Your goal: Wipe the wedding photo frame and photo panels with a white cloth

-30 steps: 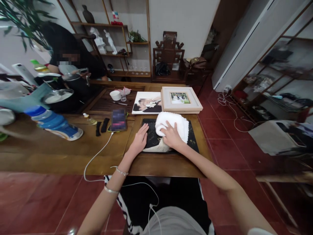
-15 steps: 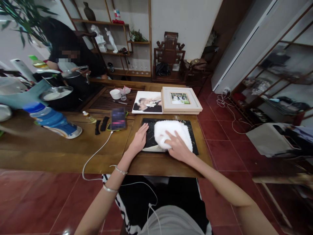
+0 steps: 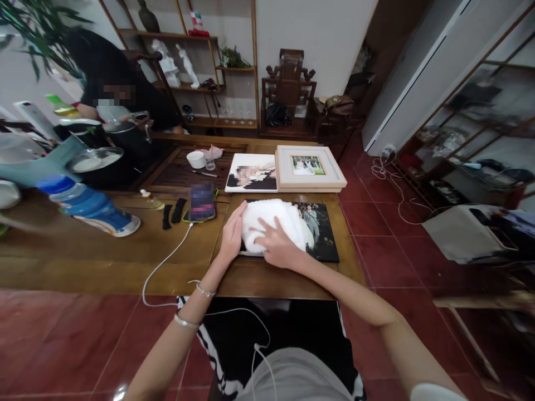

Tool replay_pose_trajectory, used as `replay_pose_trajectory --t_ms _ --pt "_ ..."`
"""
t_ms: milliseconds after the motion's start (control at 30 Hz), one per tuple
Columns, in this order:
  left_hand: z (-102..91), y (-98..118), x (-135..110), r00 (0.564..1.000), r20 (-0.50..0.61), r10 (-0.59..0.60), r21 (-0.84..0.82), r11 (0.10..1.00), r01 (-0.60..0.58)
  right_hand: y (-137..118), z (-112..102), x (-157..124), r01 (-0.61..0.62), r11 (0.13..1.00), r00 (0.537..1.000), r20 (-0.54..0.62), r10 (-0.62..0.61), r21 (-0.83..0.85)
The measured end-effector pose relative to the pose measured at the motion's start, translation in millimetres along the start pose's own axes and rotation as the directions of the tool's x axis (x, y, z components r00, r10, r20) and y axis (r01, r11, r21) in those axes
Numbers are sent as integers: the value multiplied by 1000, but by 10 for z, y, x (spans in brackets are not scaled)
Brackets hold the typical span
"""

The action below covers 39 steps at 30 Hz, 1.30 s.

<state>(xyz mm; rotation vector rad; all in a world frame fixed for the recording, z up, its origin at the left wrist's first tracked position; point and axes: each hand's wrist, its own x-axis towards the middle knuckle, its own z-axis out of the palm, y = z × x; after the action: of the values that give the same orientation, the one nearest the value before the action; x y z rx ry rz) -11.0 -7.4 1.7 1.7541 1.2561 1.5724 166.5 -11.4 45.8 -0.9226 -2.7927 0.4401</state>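
A dark photo print (image 3: 320, 231) lies flat on the wooden table (image 3: 125, 245) in front of me. A white folded towel (image 3: 276, 223) rests on its left half. My right hand (image 3: 273, 245) presses on the towel with fingers spread. At the print's left edge, my left hand (image 3: 232, 236) lies flat with fingers stretched out, touching the towel's side.
Behind the print lie an unframed photo (image 3: 251, 174) and a light wooden framed photo (image 3: 309, 169). A phone (image 3: 202, 203) on a white cable, two black strips (image 3: 173, 213), a blue bottle (image 3: 90, 207) and a white cup (image 3: 195, 160) sit to the left. Another person (image 3: 112, 92) works at far left.
My right hand has slid the towel leftward across the print, uncovering its right side. The left hand has stayed at the print's left edge.
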Motion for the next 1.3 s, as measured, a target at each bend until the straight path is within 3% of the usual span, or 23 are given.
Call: replay_pose_trajectory --t_ms 100,200,367,567,700,867,1000,1133,1300 --pt "-9 -32 -1 1000 -10 0 -4 1000 0 -219 6 -209 121 992 991 50 -123 43" --pt "3 -45 -12 999 40 31 75 997 -34 -247 -50 -503 114 989 989 88 -123 99" --pt "42 -28 -37 980 193 44 250 964 -93 -87 -98 -1042 -71 989 997 10 70 132" --pt "69 -162 -33 965 258 39 351 927 -132 172 -68 -1455 -271 961 941 -196 277 58" --pt "77 -249 -17 959 277 55 387 907 -164 527 -144 -1399 -353 935 909 -231 347 16" --pt "107 -284 11 966 246 80 407 896 -178 1100 -351 -1002 -328 945 927 -194 322 2" --pt "135 -314 43 977 202 72 415 897 -152 1323 -408 -757 -336 942 920 -214 328 -5" --pt "147 -346 67 979 196 56 417 899 -135 1168 -348 -842 -353 935 913 -226 341 -16" --pt "148 -369 65 979 195 52 413 901 -131 605 -189 -1285 -229 973 958 -182 223 -10"
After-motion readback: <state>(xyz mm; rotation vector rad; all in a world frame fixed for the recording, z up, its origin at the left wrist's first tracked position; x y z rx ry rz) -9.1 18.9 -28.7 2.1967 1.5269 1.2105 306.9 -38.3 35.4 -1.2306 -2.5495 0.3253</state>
